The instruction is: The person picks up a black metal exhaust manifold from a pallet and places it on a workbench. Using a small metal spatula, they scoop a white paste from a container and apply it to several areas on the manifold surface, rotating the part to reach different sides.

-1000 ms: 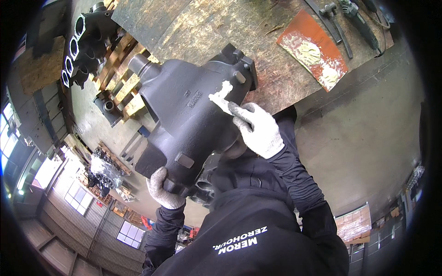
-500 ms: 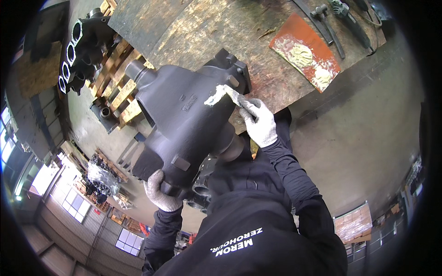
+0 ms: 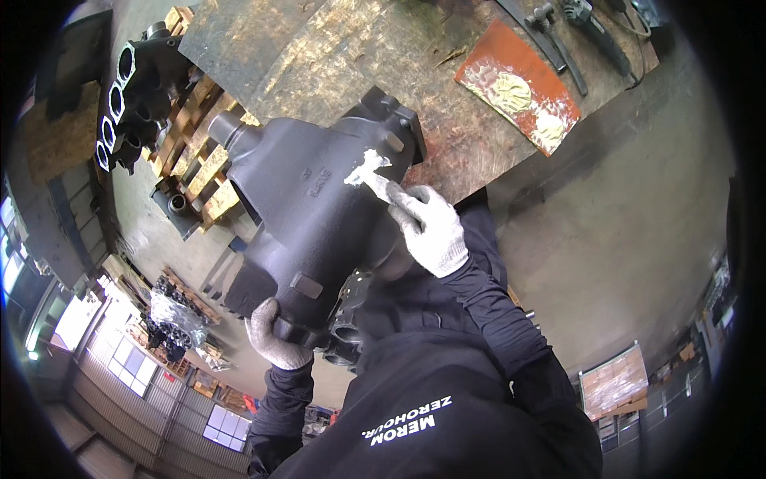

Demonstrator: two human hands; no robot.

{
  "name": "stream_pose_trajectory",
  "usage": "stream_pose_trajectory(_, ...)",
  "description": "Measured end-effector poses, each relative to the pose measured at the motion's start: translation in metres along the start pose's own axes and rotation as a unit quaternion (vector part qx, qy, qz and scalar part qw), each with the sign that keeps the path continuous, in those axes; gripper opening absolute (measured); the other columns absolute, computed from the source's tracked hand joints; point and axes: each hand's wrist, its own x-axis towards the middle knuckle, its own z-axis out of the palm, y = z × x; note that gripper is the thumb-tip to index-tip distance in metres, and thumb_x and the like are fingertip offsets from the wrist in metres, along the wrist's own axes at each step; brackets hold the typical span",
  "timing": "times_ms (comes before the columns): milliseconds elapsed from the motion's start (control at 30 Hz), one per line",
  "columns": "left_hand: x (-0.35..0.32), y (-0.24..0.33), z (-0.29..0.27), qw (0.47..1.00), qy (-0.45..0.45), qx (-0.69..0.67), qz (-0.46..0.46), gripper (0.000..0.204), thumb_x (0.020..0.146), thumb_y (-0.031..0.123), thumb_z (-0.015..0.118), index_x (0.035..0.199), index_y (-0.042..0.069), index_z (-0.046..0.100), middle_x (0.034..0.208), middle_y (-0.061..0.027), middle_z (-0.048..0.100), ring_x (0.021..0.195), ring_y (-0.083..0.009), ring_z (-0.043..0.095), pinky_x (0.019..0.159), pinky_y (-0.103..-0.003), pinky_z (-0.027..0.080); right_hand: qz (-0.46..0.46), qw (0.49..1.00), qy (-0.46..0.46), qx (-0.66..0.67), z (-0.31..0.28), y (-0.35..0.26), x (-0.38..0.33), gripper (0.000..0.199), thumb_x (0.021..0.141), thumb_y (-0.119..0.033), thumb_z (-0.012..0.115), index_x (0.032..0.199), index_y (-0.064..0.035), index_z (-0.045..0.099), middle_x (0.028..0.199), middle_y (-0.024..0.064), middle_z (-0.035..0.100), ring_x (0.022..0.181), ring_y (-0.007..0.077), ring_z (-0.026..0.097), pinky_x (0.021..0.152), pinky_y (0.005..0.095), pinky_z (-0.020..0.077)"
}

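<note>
A large black metal casting (image 3: 295, 191) with pipe-like stubs lies tilted across the near edge of the workbench. My gloved right hand (image 3: 431, 231) is closed round a putty knife (image 3: 378, 187), whose blade touches a smear of whitish putty (image 3: 369, 168) on the casting's upper face. My gloved left hand (image 3: 275, 335) wraps round the casting's near lower end, its fingers curled over the edge. An orange-red board (image 3: 523, 88) carrying pale yellow putty (image 3: 511, 93) rests at the bench's right side.
The stained workbench (image 3: 319, 64) holds a hammer (image 3: 558, 48) and an angle grinder (image 3: 598, 36) at its far right. Left of it, wooden pallets (image 3: 203, 160) bear more black castings (image 3: 144, 88). A wrapped pallet load (image 3: 614, 383) stands at lower right.
My right hand has drawn the putty knife down and left, and the putty smear has spread into a wider patch. My left hand keeps its hold on the casting. The whole view has shifted slightly.
</note>
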Motion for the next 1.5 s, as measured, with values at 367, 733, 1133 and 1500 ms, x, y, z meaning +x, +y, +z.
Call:
stream_pose_trajectory(367,0.001,0.008,-0.001,0.999,-0.015,-0.007,-0.038,0.015,0.091,0.004,0.054,0.097,-0.002,0.066,0.099,-0.007,0.066,0.098,-0.018,0.062,0.096,-0.035,0.048,-0.057,0.991,-0.013,-0.119,-0.009,0.032,0.036,0.04,0.092,-0.02,0.065,0.131,-0.0233,0.067,0.101,0.008,0.062,0.092,0.03,0.065,0.077,0.0422,0.0556)
stream_pose_trajectory(733,-0.001,0.008,0.002,0.988,0.018,-0.09,-0.125,0.015,0.088,0.01,0.062,0.098,0.0,0.065,0.101,-0.0079,0.066,0.098,-0.0208,0.063,0.096,-0.037,0.049,-0.041,0.99,-0.011,-0.133,-0.033,-0.008,0.045,0.025,0.09,-0.024,0.069,0.115,-0.0195,0.071,0.087,0.0053,0.06,0.076,0.0259,0.067,0.064,0.0384,0.0554)
stream_pose_trajectory(1133,-0.005,-0.007,-0.001,0.999,0.004,0.008,0.039,0.034,0.073,0.005,0.075,0.105,0.002,0.063,0.105,-0.0133,0.068,0.101,-0.0267,0.066,0.094,-0.04,0.051,-0.06,0.988,-0.064,-0.124,-0.033,-0.027,0.023,0.033,0.091,-0.026,0.069,0.123,-0.0185,0.07,0.093,0.0064,0.062,0.077,0.026,0.066,0.065,0.0384,0.0554)
stream_pose_trajectory(1500,0.001,0.009,0.0,0.999,0.015,-0.033,-0.032,0.02,0.079,0.011,0.072,0.095,0.002,0.065,0.099,-0.0085,0.067,0.097,-0.0228,0.064,0.093,-0.037,0.05,-0.057,0.994,-0.081,-0.057,-0.035,-0.045,0.014,0.037,0.088,-0.014,0.073,0.124,-0.0152,0.071,0.098,0.0085,0.066,0.081,0.0313,0.066,0.069,0.0401,0.0541)
